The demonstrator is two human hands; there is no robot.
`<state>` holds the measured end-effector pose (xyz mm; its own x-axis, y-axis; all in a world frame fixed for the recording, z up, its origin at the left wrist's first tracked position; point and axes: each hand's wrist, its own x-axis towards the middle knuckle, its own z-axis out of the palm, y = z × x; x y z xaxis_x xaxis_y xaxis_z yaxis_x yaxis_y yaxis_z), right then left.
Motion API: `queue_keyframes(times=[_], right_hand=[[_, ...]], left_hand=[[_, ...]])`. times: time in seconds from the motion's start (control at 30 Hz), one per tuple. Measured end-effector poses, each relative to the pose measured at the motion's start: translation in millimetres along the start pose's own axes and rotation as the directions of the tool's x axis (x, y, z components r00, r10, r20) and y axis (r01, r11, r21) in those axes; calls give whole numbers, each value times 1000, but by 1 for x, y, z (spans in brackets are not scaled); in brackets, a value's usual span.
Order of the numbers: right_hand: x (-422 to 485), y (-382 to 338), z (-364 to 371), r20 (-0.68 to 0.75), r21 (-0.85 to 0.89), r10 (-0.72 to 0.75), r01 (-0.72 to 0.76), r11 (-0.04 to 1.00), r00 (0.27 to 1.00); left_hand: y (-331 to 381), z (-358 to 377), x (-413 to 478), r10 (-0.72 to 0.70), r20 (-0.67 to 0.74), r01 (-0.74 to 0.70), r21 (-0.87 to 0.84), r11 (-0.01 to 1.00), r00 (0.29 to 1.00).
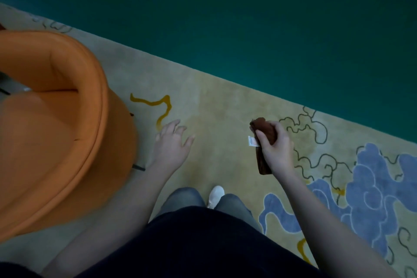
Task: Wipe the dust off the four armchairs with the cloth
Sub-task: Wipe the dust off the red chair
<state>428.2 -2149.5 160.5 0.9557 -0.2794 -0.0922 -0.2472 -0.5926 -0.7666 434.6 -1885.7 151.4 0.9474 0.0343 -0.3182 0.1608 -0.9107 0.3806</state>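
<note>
Looking down from the head view, the right hand (276, 149) grips the folded brown cloth (264, 142), fingers (262, 139) wrapped round it, probably bunched ready for wiping. The left hand (173, 142) hangs free, fingers spread, holding nothing, near the orange armchair (56, 124) standing on the patterned rug (225, 124), likely reaching toward it.

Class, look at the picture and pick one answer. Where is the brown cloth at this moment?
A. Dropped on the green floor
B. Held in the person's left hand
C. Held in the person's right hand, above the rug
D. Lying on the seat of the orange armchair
C: the right hand grips the brown cloth above the rug, while the left hand is open and holds nothing.
</note>
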Motion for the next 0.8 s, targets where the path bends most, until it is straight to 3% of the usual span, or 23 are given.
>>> queue_keyframes(times=[0.43, 0.8], right_hand=[[127, -51, 49, 153, -5, -133, 136, 991, 979], [262, -127, 117, 199, -62, -167, 182, 981, 966]], left_hand=[[-14, -17, 92, -175, -22, 173, -55, 983, 984], [-37, -85, 236, -194, -60, 183, -147, 972, 979]])
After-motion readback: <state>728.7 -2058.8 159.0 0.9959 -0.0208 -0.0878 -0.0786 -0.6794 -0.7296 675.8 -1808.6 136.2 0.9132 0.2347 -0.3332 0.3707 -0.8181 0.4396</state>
